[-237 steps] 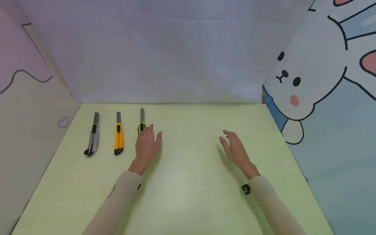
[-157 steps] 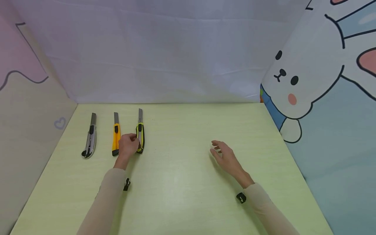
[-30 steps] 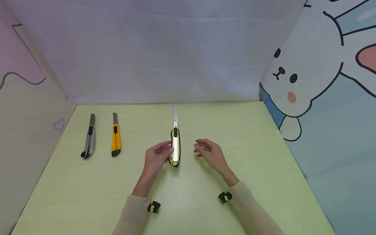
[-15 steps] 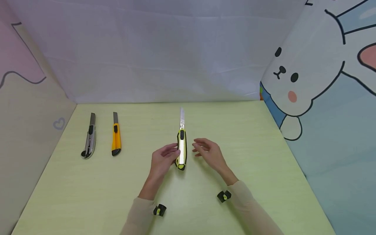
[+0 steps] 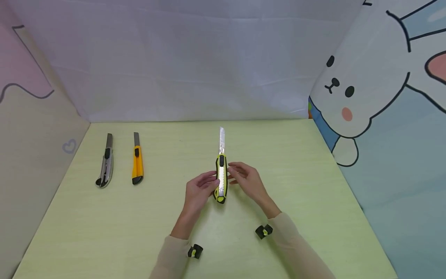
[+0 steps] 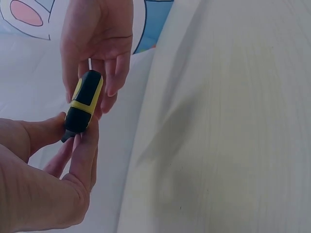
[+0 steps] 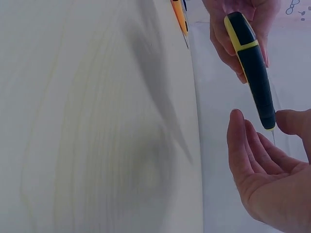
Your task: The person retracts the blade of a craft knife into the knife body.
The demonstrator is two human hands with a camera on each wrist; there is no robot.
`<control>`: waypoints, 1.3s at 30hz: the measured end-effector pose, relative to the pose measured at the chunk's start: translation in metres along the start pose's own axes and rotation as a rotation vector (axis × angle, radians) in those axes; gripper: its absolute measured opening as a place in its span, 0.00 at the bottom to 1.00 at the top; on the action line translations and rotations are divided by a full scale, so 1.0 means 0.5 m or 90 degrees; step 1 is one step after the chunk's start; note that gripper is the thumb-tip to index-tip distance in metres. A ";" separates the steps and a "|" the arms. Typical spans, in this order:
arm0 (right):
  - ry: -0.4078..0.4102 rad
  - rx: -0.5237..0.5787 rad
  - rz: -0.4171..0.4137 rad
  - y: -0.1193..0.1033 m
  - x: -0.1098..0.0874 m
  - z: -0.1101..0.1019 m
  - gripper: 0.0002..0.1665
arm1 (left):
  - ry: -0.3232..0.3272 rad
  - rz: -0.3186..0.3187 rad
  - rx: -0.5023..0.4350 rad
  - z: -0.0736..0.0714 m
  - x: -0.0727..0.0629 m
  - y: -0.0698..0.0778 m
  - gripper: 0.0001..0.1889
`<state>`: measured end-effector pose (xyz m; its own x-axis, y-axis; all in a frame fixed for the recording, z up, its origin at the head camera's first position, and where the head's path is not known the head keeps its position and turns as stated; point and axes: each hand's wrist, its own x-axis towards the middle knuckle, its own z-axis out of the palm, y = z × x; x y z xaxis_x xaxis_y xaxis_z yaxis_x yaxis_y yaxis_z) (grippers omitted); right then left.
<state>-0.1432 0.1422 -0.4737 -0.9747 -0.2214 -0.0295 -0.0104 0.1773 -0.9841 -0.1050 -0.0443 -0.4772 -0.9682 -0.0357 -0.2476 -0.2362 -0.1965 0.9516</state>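
A yellow-green and black utility knife [image 5: 222, 170], blade out and pointing away from me, is held above the table. My left hand [image 5: 198, 192] pinches its handle between thumb and fingers from the left. Close on the right side is my right hand [image 5: 251, 184], with thumb and fingers apart and loosely bent. In the right wrist view, the right thumb [image 7: 291, 121] lies very near the knife handle [image 7: 257, 80]; whether it touches cannot be made out. Shadows of both hands fall on the table below.
A yellow utility knife [image 5: 137, 164] and a silver-grey utility knife [image 5: 107, 166] lie side by side at the table's [image 5: 104, 232] left, blades pointing to the back. A white cloth wall [image 5: 195, 69] rises behind, with a rabbit-printed sheet [image 5: 369, 93] to the right.
Earlier the yellow-green knife lay on the table right of the yellow one. My left hand has picked it up and carried it rightward to my right hand, which has come inward.
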 end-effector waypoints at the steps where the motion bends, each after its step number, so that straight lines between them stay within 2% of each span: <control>1: 0.001 0.000 0.003 0.000 0.001 0.001 0.20 | 0.000 0.000 -0.003 0.002 0.000 -0.001 0.18; 9: 0.010 -0.022 0.026 -0.017 0.004 0.007 0.22 | -0.004 0.019 -0.015 0.015 -0.002 -0.010 0.18; 16: 0.002 -0.020 0.039 -0.074 -0.007 0.008 0.21 | 0.000 0.028 -0.019 0.023 -0.005 -0.015 0.19; 24: 0.036 -0.009 0.072 -0.021 0.015 0.007 0.24 | -0.005 0.030 -0.011 0.029 -0.008 -0.024 0.19; 39: 0.083 -0.014 0.117 -0.027 0.021 0.018 0.23 | -0.022 0.042 0.020 0.032 -0.010 -0.037 0.19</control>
<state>-0.1512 0.1290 -0.4624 -0.9814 -0.0576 -0.1831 0.1660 0.2244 -0.9603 -0.0969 -0.0249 -0.4905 -0.9840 -0.0134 -0.1777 -0.1732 -0.1641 0.9711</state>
